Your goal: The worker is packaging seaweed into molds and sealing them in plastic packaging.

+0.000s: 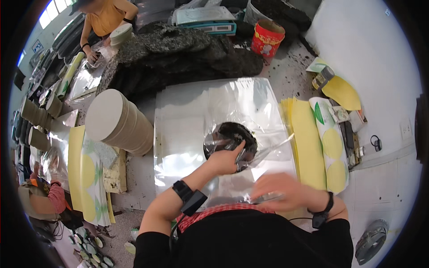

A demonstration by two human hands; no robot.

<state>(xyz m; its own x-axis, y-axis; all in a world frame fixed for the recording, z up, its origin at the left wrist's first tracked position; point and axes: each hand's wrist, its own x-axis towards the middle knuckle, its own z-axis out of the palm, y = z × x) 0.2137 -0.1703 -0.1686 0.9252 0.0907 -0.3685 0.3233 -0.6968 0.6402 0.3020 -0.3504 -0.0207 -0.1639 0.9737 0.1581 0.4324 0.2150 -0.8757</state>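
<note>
A round, dark, flaky cake (pixel 232 134), like dried seaweed, lies on a stack of clear plastic film sheets (pixel 178 147) in front of me. Shiny film covers part of the cake and rises in a crease toward the right. My left hand (pixel 225 161) rests on the cake's near side, its index finger stretched out over the film; its other fingers show only in part. Close to my body, over the near right part of the sheets, my right hand (pixel 279 190) is blurred by motion. A crumpled bit of film shows by its fingers, but whether they grip it is unclear.
Left stands a tall stack of round pale discs (pixel 118 120); behind the sheets lies a big dark flaky heap (pixel 178 51). A scale (pixel 205 22), a red bucket (pixel 267 39) and yellow label sheets (pixel 308 143) surround the workspace. Co-workers (pixel 105 20) are at the left.
</note>
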